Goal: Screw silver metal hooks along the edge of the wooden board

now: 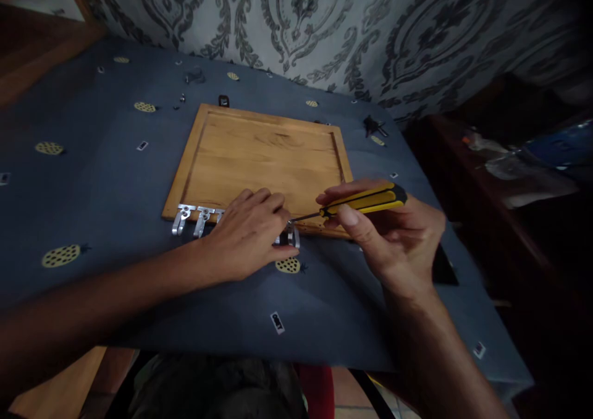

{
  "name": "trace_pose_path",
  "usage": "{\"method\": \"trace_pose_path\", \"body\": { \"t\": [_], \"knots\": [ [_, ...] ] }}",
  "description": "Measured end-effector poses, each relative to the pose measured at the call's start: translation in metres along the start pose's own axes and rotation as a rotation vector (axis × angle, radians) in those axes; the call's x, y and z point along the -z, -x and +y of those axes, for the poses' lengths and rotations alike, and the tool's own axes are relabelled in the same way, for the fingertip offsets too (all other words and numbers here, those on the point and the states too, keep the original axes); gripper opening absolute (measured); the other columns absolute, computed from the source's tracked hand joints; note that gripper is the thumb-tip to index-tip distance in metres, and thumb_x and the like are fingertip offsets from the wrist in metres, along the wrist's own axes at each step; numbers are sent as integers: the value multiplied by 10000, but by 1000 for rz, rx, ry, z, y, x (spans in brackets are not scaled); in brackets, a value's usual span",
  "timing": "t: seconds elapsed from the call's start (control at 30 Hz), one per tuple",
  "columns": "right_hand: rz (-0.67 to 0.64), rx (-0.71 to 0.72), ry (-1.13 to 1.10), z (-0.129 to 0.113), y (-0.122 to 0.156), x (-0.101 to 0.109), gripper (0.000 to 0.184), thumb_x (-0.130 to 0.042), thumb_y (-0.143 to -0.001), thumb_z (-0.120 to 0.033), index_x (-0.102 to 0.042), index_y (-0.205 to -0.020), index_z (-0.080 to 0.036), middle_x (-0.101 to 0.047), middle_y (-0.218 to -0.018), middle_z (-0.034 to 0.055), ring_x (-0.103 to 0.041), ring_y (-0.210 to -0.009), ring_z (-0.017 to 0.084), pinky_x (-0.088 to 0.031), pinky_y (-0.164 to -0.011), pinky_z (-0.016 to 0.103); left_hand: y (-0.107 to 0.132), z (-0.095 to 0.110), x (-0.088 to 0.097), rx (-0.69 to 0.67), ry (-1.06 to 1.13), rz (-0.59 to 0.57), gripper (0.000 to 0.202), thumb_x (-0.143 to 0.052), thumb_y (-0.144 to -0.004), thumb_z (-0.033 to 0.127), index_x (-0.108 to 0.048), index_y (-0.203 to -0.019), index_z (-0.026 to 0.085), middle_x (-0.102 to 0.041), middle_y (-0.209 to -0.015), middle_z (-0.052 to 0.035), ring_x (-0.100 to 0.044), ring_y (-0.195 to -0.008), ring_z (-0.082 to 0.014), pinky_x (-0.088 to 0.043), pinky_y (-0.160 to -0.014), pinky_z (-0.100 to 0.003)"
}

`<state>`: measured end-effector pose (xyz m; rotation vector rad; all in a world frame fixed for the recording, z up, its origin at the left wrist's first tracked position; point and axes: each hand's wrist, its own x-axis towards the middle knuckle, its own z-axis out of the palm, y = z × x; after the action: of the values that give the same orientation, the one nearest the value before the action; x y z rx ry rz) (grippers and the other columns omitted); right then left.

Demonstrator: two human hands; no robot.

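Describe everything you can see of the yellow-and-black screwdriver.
The screwdriver has a yellow handle with black insets and a black butt, apparently plastic, and a slim metal shaft. The right hand grips the handle, thumb against it. It slants, butt higher at right, shaft running left towards a metal hinge on the near edge of the wooden panel, beside the left hand. Whether its tip is seated is unclear.

Bare left hand, bare right hand, my forearms uncovered well past the wrists, and there below, dark, mottled clothing on me!
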<state>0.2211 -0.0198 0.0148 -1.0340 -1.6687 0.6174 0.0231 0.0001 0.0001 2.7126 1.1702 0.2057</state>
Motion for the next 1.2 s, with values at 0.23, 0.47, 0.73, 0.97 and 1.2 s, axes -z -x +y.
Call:
{"method": "trace_pose_path", "body": {
  "t": [0.23,0.47,0.73,0.97,1.2],
  "knots": [
    [-12,63,73,1,-2,0,128,-785,-881,-312,-768,-754,-300,-797,-883,4,-750,-772,206,-620,-668,360,1,-2,-5,-32,-34,67,373,-758,-893,496,-738,-996,138,-675,-1002,-88,-600,-1008,-267,-451,-858,-372],
    [88,43,71,1,3,-11,102,-863,-808,-303,-761,-812,-301,-741,-771,-30,-658,-579,154,-575,-559,315,0,-1,-2,-15,-12,31,365,-753,-900,488,-742,-994,136,-668,-995,-90,-598,-1018,-276,-449,-877,-386],
    [164,12,65,8,6,-15,174,-883,-779,-375,-726,-782,-300,-694,-727,-37,-599,-522,138,-508,-471,294,0,-1,-2,-18,-13,32,350,-754,-901,478,-741,-991,140,-658,-985,-88,-591,-1014,-274,-441,-874,-381],
    [126,-15,15,2,0,-13,176,-892,-768,-367,-733,-761,-291,-683,-724,-42,-603,-525,116,-545,-497,263,0,0,-3,2,16,20,363,-764,-894,471,-743,-1019,131,-667,-1041,-102,-595,-1064,-291,-454,-911,-409],
    [101,-29,-19,-5,3,-7,113,-836,-830,-317,-790,-931,-292,-784,-906,-1,-685,-560,131,-610,-534,285,1,-2,-5,-6,28,34,369,-765,-893,468,-745,-1012,120,-664,-1023,-104,-594,-1052,-289,-452,-905,-402]
  ]
}}
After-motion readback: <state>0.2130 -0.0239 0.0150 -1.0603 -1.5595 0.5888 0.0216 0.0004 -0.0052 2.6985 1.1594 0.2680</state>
